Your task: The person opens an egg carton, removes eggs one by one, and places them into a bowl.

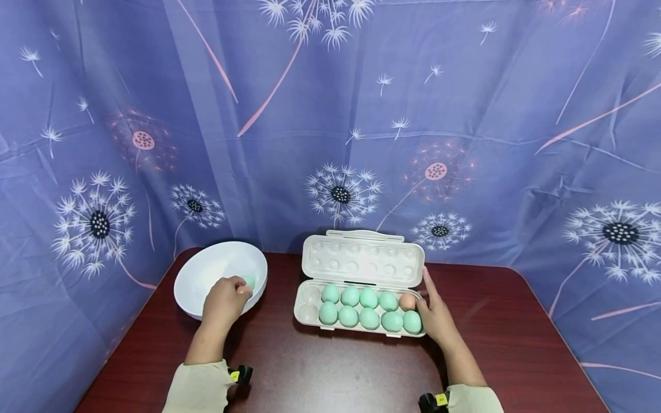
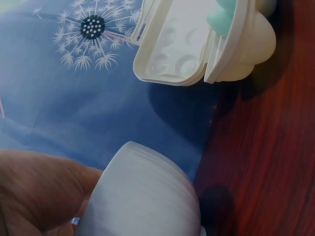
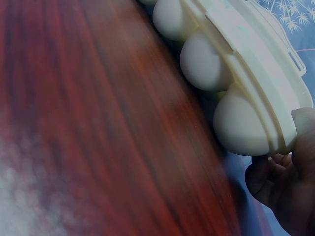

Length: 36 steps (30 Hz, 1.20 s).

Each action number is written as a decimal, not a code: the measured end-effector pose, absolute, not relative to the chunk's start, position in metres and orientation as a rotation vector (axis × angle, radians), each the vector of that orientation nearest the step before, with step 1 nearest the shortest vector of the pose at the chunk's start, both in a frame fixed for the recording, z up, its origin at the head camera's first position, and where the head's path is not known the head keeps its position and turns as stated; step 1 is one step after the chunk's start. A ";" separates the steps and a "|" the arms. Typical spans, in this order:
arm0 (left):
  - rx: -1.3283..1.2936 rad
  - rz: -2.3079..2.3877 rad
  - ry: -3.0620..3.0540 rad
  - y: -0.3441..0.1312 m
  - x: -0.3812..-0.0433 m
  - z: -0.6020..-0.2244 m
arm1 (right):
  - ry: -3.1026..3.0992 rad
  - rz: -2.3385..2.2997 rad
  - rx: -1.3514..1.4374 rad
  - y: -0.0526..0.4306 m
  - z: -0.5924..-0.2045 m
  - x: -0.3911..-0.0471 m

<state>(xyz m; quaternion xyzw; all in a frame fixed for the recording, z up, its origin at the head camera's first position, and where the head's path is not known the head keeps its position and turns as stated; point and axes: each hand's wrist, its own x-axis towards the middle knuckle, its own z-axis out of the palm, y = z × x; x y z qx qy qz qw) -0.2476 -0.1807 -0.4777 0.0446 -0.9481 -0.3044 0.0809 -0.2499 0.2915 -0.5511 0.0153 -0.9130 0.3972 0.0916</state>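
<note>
In the head view my left hand reaches over the near right side of a white bowl. Its curled fingers pinch a pale green egg, partly hidden behind them. The left wrist view shows the bowl's outer wall but not the egg. To the right lies an open egg carton, lid tipped back. Several green eggs and one brown egg fill it except for the two leftmost cups. My right hand grips the carton's right end, thumb at the rim.
Everything stands on a dark red wooden table. A blue curtain with dandelion prints hangs right behind the bowl and the carton, and along both sides of the table.
</note>
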 end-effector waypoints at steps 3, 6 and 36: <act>0.157 -0.911 -2.845 -0.181 -0.248 -0.478 | -2.717 1.178 0.038 0.292 -0.551 -0.250; 0.174 -0.913 -2.852 -0.180 -0.248 -0.477 | -2.715 1.178 0.041 0.291 -0.551 -0.250; 0.161 -0.901 -2.886 -0.180 -0.250 -0.480 | -2.722 1.180 0.037 0.292 -0.551 -0.250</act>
